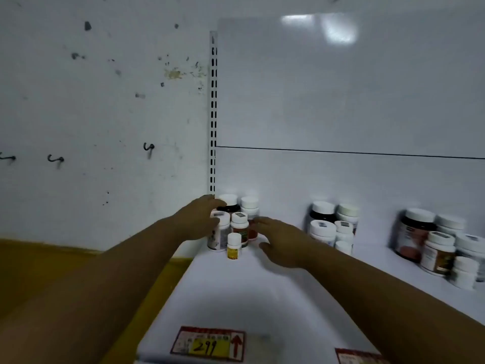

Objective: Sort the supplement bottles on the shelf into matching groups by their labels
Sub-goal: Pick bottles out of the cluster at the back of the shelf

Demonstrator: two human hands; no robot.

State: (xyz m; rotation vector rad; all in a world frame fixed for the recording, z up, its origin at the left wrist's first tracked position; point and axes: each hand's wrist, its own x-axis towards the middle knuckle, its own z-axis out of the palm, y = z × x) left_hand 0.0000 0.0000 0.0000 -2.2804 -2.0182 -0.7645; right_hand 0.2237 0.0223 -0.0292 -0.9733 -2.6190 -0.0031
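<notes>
At the glossy shelf [236,298] corner, round white-capped bottles [239,225] are clustered. Grip of the left hand [199,219] cannot be told; the right hand [283,240] is held spread, empty.

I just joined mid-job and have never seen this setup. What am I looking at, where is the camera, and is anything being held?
No machine here: a person works with bare hands, and the single picture comes from a camera worn on their head, looking forward and down. The white shelf carries three clusters of supplement bottles: a left cluster, a middle cluster and a right cluster. The left hand and right hand flank the left cluster. The right hand is relaxed and holds nothing; the left hand touches a white bottle, but whether it grips is unclear.
</notes>
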